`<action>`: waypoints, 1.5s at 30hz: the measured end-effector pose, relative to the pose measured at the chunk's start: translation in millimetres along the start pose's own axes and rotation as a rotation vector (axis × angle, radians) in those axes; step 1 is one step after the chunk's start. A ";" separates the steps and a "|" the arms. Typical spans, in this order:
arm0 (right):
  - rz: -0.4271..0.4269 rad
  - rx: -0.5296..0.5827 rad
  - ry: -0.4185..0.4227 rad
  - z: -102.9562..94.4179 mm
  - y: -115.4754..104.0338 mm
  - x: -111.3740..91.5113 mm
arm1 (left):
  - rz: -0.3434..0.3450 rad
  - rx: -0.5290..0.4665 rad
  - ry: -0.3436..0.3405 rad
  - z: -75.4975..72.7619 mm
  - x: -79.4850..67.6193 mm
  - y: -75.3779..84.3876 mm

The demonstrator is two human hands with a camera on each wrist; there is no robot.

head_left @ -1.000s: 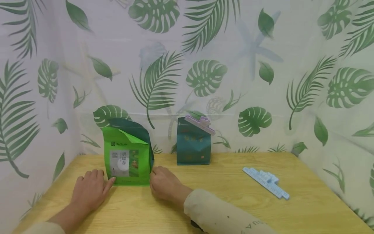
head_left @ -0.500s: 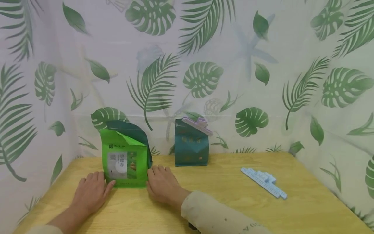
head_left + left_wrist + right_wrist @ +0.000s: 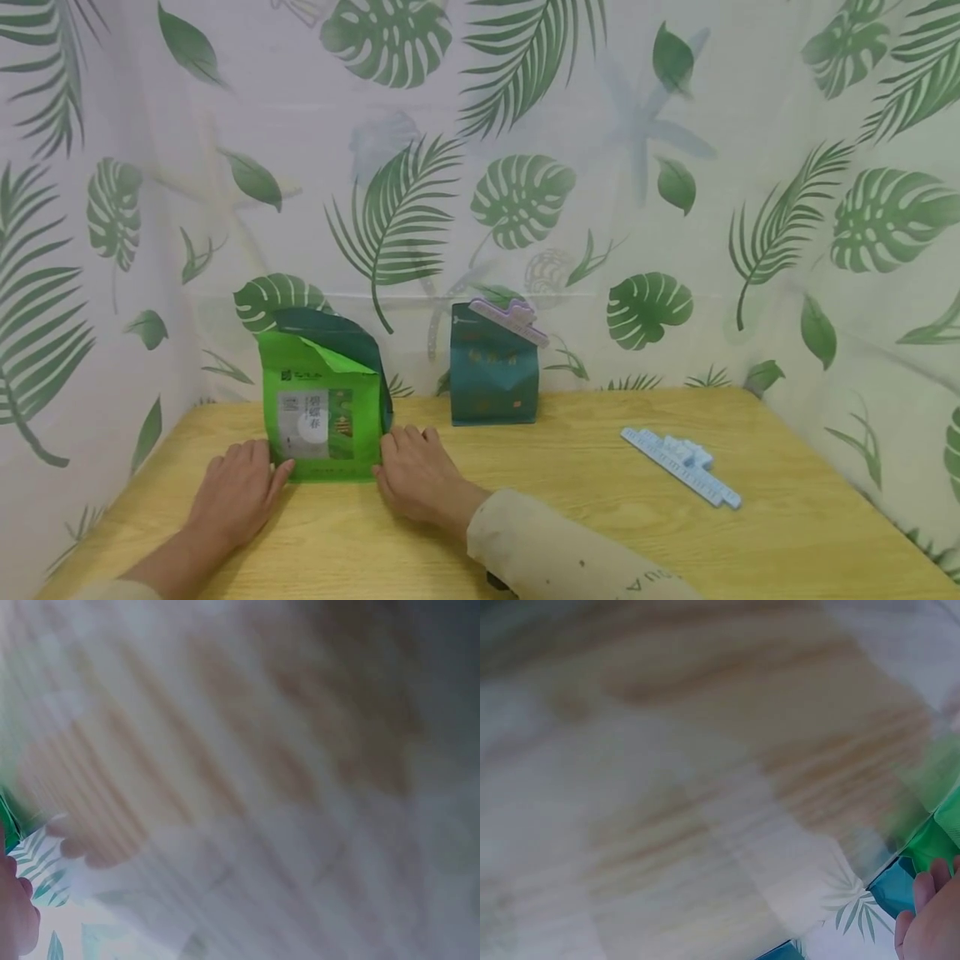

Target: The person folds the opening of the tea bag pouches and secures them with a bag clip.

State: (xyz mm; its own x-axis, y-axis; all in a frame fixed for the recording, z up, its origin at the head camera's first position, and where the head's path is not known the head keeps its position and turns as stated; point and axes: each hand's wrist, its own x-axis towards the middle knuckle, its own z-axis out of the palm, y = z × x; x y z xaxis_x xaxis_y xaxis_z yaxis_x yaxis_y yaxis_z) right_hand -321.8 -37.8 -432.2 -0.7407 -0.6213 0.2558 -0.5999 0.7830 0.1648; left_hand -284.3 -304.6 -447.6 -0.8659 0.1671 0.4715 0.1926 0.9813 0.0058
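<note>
Basically, a bright green film pouch [image 3: 322, 404] with a dark teal back and side and a grey-and-green front label is being held upright on the yellow wood-grain table [image 3: 795, 517], directly between the fingers of both hands. Its lower left corner looks clamped by the left hand [image 3: 232, 492]: thumb over the front, other fingers at the side edge. Its lower right edge looks pinched by the right hand [image 3: 422, 475], fingers bent.

Step in hand, as judged: base being steadied. Low, equal pressure should be applied from both sides; if one side is squeezed harder, the pouch could be twisted. No support is given above the fingers, so the slack, gaping top may flop.

Beyond the right fingers, well apart: a dark teal pouch [image 3: 493, 383], topped by a slanted lilac plastic clip [image 3: 510, 321]. Farther to the right of those fingers: a light blue long plastic clip [image 3: 678, 460], lying on the tabletop. Neither is touched.

Hidden: green pouch's rear face, its contents, most fingertips. Small print can't be read. Wrist views are mostly blurred; each hand is cut off at the frame edge, near a bit of green.
</note>
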 end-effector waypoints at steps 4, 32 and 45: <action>0.012 0.011 -0.016 -1.3 -0.4 -0.2 | -0.001 -0.022 -0.001 0.0 0.8 1.3; 0.049 0.007 -0.017 -2.2 13.0 -17.5 | 0.059 -0.089 -0.033 2.2 10.1 19.8; 0.022 0.016 0.003 0.7 33.9 -32.8 | 0.079 -0.122 -0.038 5.1 13.0 38.4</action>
State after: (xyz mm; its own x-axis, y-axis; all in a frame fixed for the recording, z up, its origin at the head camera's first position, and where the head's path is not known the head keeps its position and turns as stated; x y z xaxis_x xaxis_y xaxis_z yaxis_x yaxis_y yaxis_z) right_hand -318.0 9.1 -435.6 -0.7528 -0.6039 0.2620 -0.5884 0.7957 0.1435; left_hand -290.5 -264.3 -445.8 -0.8622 0.2495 0.4409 0.3136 0.9464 0.0777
